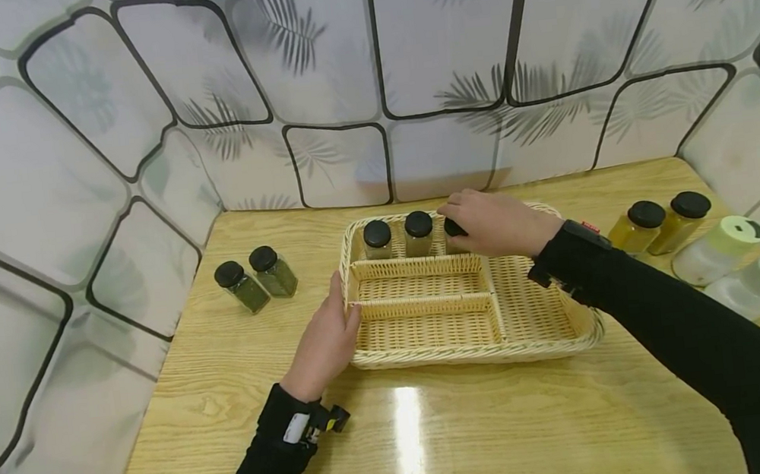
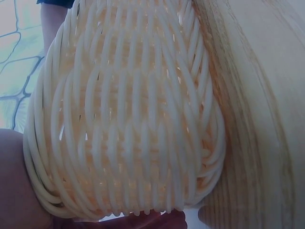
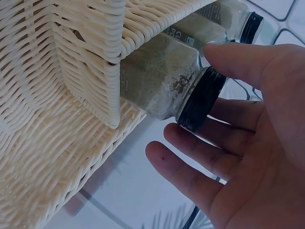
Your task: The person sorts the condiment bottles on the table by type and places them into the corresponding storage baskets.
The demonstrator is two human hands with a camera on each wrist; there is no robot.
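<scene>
A pale wicker basket (image 1: 474, 354) with several compartments sits on the wooden table. My left hand (image 1: 322, 345) grips its left end, thumb at the rim. In the left wrist view, the woven end of the basket (image 2: 128, 109) fills most of the picture. In the back compartment, two black-lidded spice jars, one at the left (image 1: 377, 239) and one in the middle (image 1: 418, 233), stand beside a third. My right hand (image 1: 498, 222) holds that third spice jar (image 3: 159, 78) by its black lid, between thumb and fingers. Greyish contents show through its clear wall.
Two jars of green flakes, one (image 1: 242, 287) beside the other (image 1: 273, 272), stand left of the basket. At the right are two yellow-filled jars (image 1: 636, 227) (image 1: 679, 222), a green-capped container (image 1: 718, 250) and a pale-capped container (image 1: 759, 284). A patterned curtain (image 1: 329, 66) hangs behind the table.
</scene>
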